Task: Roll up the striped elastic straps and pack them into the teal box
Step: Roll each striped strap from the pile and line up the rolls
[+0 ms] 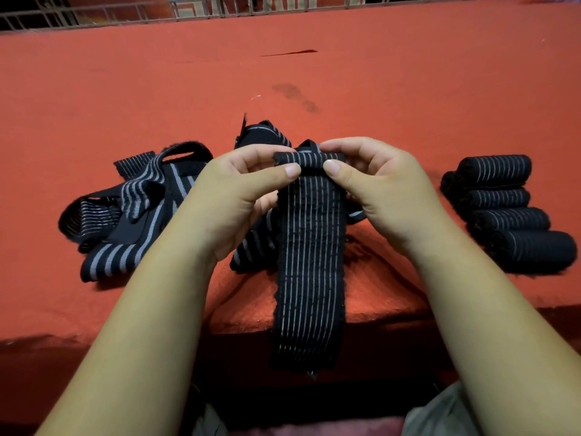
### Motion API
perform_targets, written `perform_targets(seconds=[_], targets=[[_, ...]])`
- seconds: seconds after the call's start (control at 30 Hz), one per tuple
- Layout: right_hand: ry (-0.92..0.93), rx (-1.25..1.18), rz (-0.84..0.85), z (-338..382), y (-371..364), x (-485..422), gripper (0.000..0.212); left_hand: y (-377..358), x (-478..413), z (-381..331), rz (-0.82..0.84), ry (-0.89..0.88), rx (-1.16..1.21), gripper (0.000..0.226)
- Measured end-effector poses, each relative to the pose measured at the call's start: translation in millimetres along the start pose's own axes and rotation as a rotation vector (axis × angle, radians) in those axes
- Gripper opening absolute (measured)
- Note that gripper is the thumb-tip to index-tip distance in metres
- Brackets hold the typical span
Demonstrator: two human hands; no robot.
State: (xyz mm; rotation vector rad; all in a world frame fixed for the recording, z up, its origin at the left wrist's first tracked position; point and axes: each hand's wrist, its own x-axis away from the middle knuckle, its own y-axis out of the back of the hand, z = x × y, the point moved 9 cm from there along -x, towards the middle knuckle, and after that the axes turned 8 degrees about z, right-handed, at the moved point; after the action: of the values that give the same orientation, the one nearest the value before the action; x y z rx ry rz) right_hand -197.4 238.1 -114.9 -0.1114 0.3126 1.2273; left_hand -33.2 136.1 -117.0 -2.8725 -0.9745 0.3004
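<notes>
A black elastic strap with thin grey stripes (309, 259) hangs from my hands down over the table's front edge. Its top end is curled into a small roll. My left hand (239, 196) pinches the roll's left side between thumb and fingers. My right hand (380, 190) pinches its right side the same way. A loose heap of unrolled striped straps (132, 209) lies on the table to the left and behind my hands. Several rolled straps (506, 212) lie side by side at the right. No teal box is in view.
The table is covered with an orange-red cloth (314, 77) that carries a dark stain in the middle. A metal railing (125, 14) runs along the far edge. The table's front edge drops off just below my wrists.
</notes>
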Motion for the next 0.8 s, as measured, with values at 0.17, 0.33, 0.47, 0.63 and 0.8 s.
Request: perform_targets(seconds=[0.17,0.33,0.47,0.63,0.8], targets=[[0.000,0.095,-0.020,0,3,-1,0.021,2,0,-2,-0.050,-0.015,-0.025,0.026],[0.026,0.103,0.018,5,1,2,0.017,3,2,-2,-0.072,0.001,-0.010,0.027],[0.048,0.053,0.023,4,-2,2,0.019,2,1,-2,-0.025,0.033,-0.043,0.022],[0.064,0.040,-0.007,3,-3,4,0.022,1,2,2,-0.031,0.094,-0.101,0.016],[0.030,0.045,0.040,2,-9,5,0.021,5,1,2,-0.071,0.095,-0.044,0.014]])
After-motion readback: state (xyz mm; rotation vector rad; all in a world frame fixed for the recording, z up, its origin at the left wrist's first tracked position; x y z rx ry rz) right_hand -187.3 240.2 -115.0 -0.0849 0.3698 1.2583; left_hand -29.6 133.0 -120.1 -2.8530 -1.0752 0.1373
